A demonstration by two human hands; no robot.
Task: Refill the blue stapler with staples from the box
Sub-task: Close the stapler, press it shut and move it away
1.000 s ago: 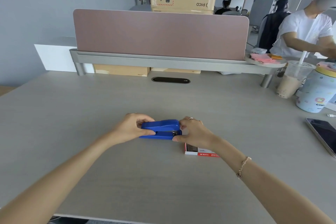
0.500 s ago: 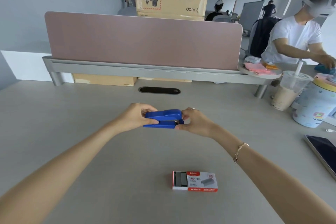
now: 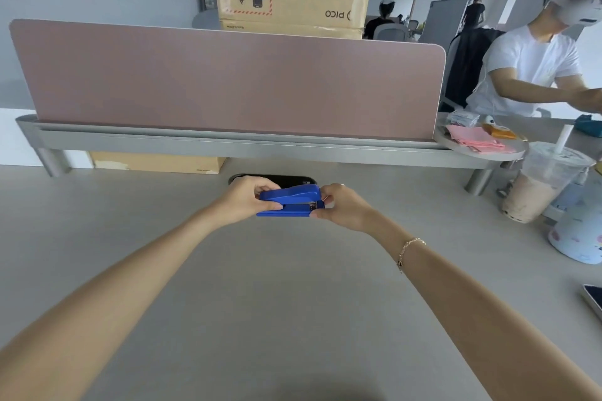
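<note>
The blue stapler (image 3: 290, 201) is held lengthwise in the air above the grey desk (image 3: 293, 303), in front of the cable slot. My left hand (image 3: 247, 198) grips its left end, thumb on the side. My right hand (image 3: 342, 205) pinches its right end, where a bit of metal shows between the top and the base. The stapler's top is down, nearly closed. The staple box is out of view.
A pink divider panel (image 3: 228, 81) on a grey rail runs across the back. At right stand a milk tea cup (image 3: 540, 185), a pale blue tub (image 3: 580, 231) and a phone (image 3: 594, 299) at the edge. Another person in a white shirt (image 3: 534, 68) works beyond.
Both hands have lifted the stapler up and away from me. The view has tilted up, so the staple box has dropped out of the frame.
</note>
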